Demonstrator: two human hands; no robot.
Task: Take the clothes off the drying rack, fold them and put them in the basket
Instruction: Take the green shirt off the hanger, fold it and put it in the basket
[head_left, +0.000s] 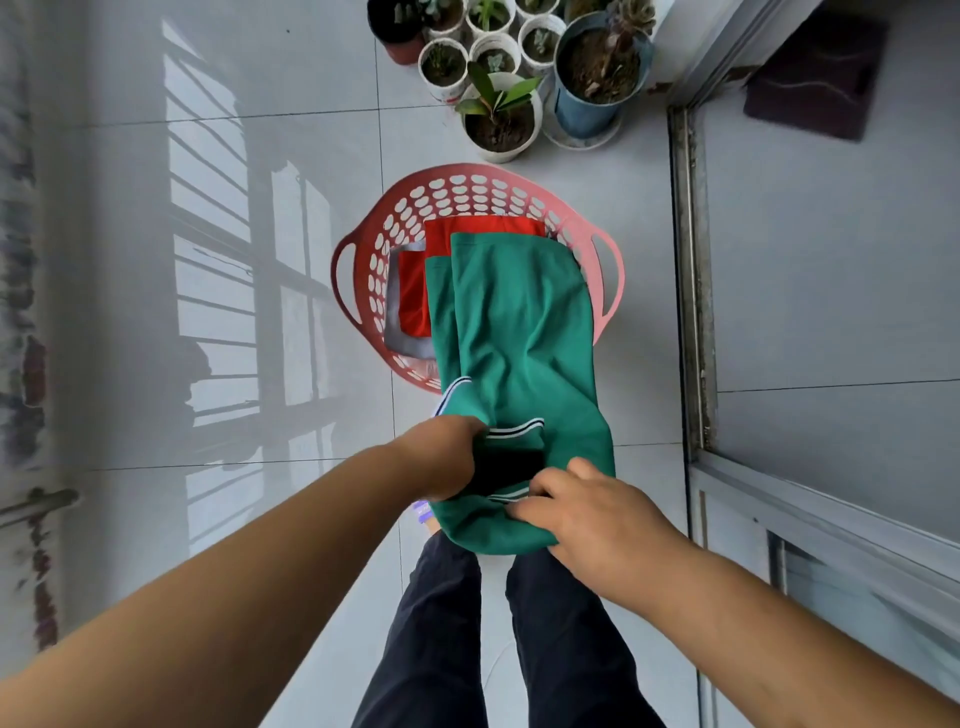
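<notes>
A green shirt (519, 332) with a white-and-dark striped collar hangs from both my hands over a pink perforated basket (467, 192) on the floor. My left hand (447, 457) grips the shirt at the collar's left side, fingers tucked into the fabric. My right hand (582, 509) pinches the collar's near edge and the green fabric under it. Inside the basket lie a folded red garment (415, 291) and a grey one (410, 348) beneath it. The drying rack is out of view.
Several potted plants (498, 119) stand just beyond the basket, with a blue pot (592, 98) to their right. A sliding-door track (691, 270) runs down the right side. A dark mat (815, 73) lies past it. My legs (498, 634) are below the shirt.
</notes>
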